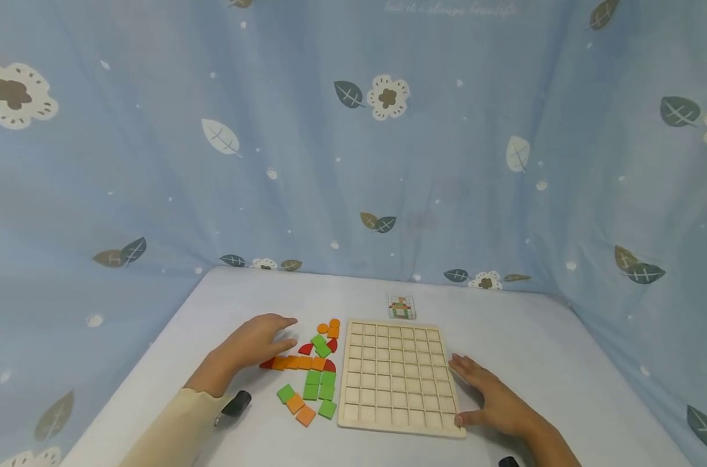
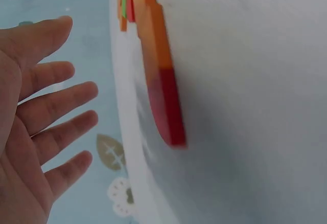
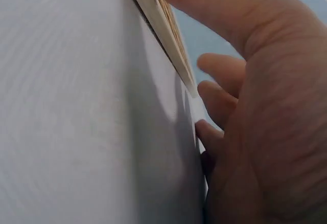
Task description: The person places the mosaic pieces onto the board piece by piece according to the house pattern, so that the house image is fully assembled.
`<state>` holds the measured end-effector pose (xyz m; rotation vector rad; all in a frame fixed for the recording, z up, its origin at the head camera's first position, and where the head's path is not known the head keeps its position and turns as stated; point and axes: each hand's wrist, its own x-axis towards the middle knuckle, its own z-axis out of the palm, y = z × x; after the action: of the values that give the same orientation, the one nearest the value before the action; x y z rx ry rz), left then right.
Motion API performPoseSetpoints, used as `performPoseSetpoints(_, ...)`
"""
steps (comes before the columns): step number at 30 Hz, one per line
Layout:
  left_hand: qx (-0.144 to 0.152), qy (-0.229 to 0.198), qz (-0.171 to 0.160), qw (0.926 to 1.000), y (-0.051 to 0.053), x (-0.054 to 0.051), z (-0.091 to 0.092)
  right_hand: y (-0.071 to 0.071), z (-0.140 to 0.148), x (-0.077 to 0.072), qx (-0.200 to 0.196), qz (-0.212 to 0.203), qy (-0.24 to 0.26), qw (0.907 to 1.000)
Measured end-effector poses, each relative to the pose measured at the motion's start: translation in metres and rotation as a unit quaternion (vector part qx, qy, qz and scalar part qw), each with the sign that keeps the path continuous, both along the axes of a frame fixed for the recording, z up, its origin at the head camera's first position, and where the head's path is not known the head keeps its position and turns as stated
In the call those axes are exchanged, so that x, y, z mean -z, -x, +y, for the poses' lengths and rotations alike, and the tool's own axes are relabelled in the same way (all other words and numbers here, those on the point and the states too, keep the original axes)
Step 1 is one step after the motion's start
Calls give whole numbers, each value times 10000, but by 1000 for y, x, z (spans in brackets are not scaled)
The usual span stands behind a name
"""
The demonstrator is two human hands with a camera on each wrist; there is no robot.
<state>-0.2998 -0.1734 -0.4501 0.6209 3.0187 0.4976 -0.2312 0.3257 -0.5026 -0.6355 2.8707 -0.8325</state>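
A wooden grid board [image 1: 398, 381] with rows of square cells lies on the white table. My right hand [image 1: 496, 401] is at its right edge, thumb over the near corner and fingers spread along the side. In the right wrist view the thumb [image 3: 214, 4] meets the board's rim [image 3: 166, 35]. My left hand [image 1: 259, 340] is held above the table, fingers extended and holding nothing. Beside it runs a row of orange square tiles [image 1: 298, 362], ending in a red quarter-round tile [image 2: 171, 109] in the left wrist view. Green square tiles [image 1: 320, 385] lie between that row and the board.
A small pattern card [image 1: 401, 307] lies behind the board. Orange round tiles [image 1: 323, 329] and red quarter-round tiles [image 1: 305, 349] sit left of the board. A loose orange tile [image 1: 305, 416] lies nearer the front. A blue patterned curtain [image 1: 353, 162] surrounds the table.
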Motion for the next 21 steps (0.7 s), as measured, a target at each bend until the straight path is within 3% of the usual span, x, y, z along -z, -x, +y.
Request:
performPoseSetpoints(8,-81,-135,-278,9995,18,4,21,3,1,-7,-127,-117,-202,9996)
performPoseSetpoints(13,101,-499,-378,9980,32,10,34,-1,7,-7,-103,-182,-77,9998)
performPoseSetpoints(21,96,-916,-479,9946,58,13,55,5,0,-2,-127,-213,-95,9996)
